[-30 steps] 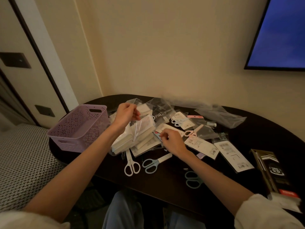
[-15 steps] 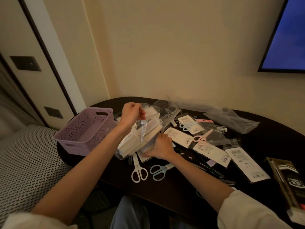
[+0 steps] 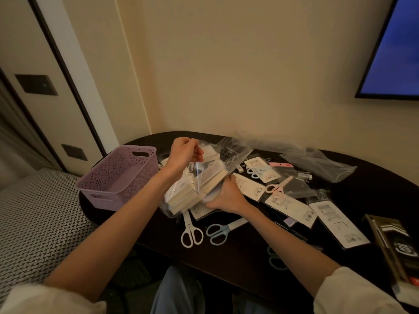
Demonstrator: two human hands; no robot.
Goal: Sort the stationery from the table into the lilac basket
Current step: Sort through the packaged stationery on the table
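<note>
Fingers of your left hand (image 3: 184, 152) were curled tight and pinched the top edge of the clear plastic bag (image 3: 205, 177), while your right hand (image 3: 226, 196) cupped it from beneath, fingers wrapped round the lower right corner of the small boxes (image 3: 188, 196) packed inside. In the one head view the bag sat lifted a little off the dark table (image 3: 238, 252), just right of the lilac basket (image 3: 118, 175), which looked empty as far as I could tell.

To do this step well, you'd have wanted the weight carried by the lower hand, since thin film could tear or slip under the pinch above. Swinging left and lowering the bag past the basket's near rim would likely have kept the boxes from spilling.

Your left forearm ran up from the near left, wrist bent so the knuckles faced the wall. Your right forearm came in from the near right, low over the table, passing above the blue scissors (image 3: 221, 231); white scissors (image 3: 190, 232) lay just left of them. Carded packets (image 3: 290, 205) stayed scattered to the right, well apart from the basket.
</note>
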